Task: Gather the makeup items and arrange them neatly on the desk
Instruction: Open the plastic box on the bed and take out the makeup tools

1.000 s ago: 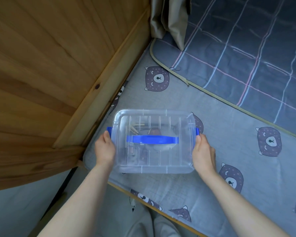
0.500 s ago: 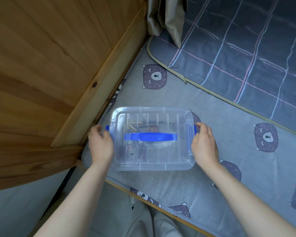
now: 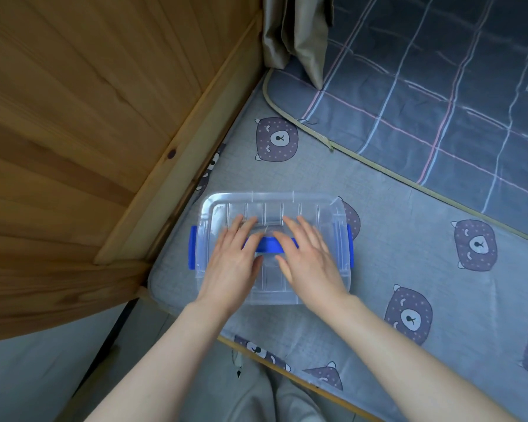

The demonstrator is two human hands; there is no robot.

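A clear plastic box (image 3: 333, 214) with a lid, a blue carry handle (image 3: 269, 244) and blue side clips (image 3: 192, 246) rests on the bear-print bed sheet near the bed's corner. My left hand (image 3: 233, 260) and my right hand (image 3: 310, 257) lie flat on the lid, fingers spread, on either side of the handle's middle. Neither hand grips anything. The box's contents are mostly hidden under my hands and blurred through the lid.
A wooden bed panel (image 3: 89, 132) rises at the left, right beside the box. A dark plaid blanket (image 3: 439, 95) covers the far right of the bed, and a beige cloth (image 3: 296, 35) hangs at the top. The mattress edge (image 3: 256, 357) runs just below the box.
Both hands left the box's side clips and moved inward onto the top of the lid. The box now sits on the sheet, slightly closer to the bed's corner.
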